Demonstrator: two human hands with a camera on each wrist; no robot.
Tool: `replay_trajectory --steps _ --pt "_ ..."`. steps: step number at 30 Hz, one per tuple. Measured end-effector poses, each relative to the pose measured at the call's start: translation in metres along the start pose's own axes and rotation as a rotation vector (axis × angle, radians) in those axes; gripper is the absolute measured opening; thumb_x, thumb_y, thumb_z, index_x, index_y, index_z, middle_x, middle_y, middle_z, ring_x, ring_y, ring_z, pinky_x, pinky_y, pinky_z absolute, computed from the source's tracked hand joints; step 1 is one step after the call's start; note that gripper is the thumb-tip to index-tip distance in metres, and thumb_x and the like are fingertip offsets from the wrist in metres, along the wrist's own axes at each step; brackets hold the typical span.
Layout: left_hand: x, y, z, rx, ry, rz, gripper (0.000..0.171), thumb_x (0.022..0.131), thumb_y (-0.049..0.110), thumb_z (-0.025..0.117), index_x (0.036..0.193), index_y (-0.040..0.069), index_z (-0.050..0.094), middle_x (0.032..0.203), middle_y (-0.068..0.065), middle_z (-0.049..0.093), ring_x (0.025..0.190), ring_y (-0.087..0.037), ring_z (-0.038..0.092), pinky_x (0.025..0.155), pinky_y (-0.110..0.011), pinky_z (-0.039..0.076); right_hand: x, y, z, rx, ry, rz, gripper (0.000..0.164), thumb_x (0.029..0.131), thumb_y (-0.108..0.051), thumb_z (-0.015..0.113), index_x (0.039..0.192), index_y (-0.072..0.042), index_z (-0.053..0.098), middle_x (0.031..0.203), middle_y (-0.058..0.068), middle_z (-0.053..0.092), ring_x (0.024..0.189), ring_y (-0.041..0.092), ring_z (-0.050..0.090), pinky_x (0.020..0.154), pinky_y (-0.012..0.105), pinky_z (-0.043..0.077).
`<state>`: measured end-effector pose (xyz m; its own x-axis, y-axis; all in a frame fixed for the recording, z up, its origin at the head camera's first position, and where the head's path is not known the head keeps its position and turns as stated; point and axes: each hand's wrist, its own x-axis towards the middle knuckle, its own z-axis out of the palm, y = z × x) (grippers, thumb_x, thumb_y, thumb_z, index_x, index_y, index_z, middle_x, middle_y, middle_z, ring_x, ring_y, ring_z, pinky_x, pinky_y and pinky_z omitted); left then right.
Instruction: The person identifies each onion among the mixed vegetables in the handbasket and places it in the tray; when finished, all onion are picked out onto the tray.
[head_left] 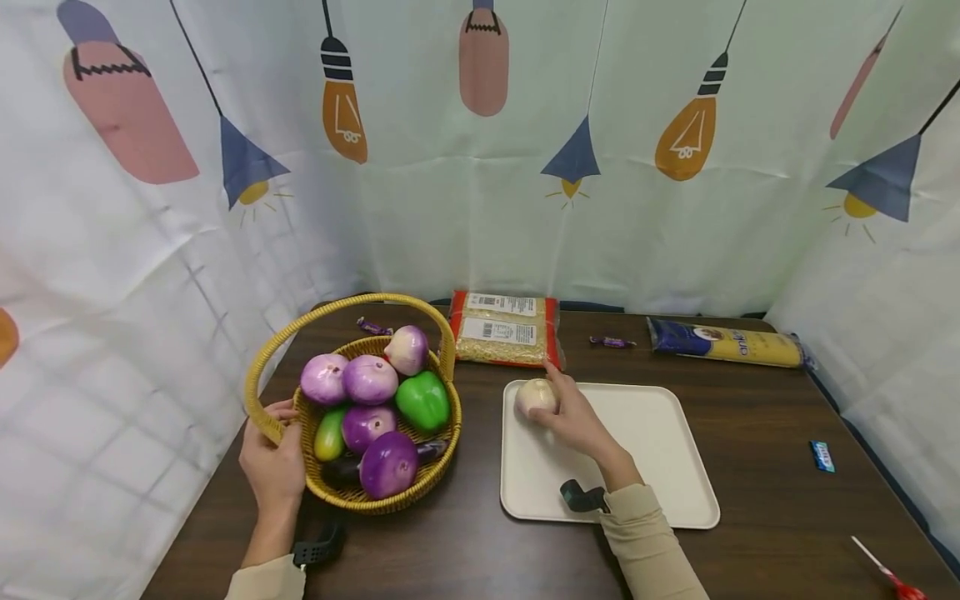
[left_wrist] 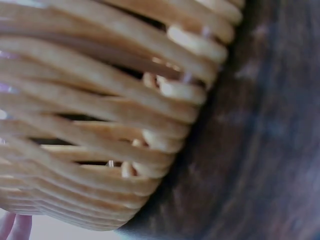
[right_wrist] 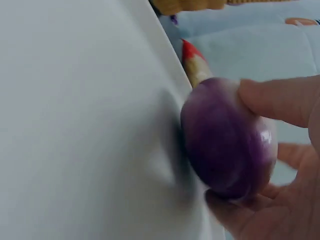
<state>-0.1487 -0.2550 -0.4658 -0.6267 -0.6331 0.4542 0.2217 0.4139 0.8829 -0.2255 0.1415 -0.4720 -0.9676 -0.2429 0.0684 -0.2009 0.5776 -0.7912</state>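
Note:
My left hand (head_left: 273, 458) holds the yellow wicker basket (head_left: 420, 497) at its left side, where the arched handle meets the rim. Purple onions (head_left: 371, 380), a green bell pepper (head_left: 423, 402), a dark eggplant (head_left: 432, 451) and a yellow-green vegetable (head_left: 330, 433) fill it. Over the upper left corner of the cream tray (head_left: 637, 454), my right hand (head_left: 581, 421) grips a purple-and-white onion (right_wrist: 225, 140) between thumb and fingers. The left wrist view shows mostly the basket's woven side (left_wrist: 90, 115), with fingertips (left_wrist: 20, 227) at the lower left corner.
A red-edged bag of grain (head_left: 498, 329) lies behind the tray, with purple-wrapped candies (head_left: 612, 342) (head_left: 373, 327) nearby. To the back right is a yellow-and-blue pasta pack (head_left: 727, 344). A small blue packet (head_left: 822, 456) and a red lollipop (head_left: 903, 588) lie near the right edge.

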Motion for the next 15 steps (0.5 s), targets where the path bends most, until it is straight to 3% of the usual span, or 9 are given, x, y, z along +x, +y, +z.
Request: replay_trajectory --steps 5,15 --pt "-0.004 0.011 0.0 -0.013 -0.018 0.026 0.013 0.084 -0.007 0.053 0.089 -0.013 0.064 0.107 -0.022 0.063 0.097 -0.003 0.054 0.084 -0.019 0.035 0.0 0.0 0.011 -0.013 0.073 0.068 0.076 0.075 -0.022 0.083 0.14 -0.004 0.047 0.13 0.022 0.045 0.108 0.033 0.053 0.091 0.049 0.043" --pt "-0.006 0.023 -0.003 -0.021 -0.009 0.045 0.012 0.084 -0.009 0.052 0.088 -0.014 0.063 0.107 -0.026 0.062 0.097 -0.005 0.054 0.083 -0.019 0.035 0.004 -0.004 0.024 -0.048 0.098 0.019 0.076 0.075 -0.026 0.084 0.141 -0.008 0.05 0.127 0.018 0.05 0.107 0.031 0.053 0.09 0.048 0.043"
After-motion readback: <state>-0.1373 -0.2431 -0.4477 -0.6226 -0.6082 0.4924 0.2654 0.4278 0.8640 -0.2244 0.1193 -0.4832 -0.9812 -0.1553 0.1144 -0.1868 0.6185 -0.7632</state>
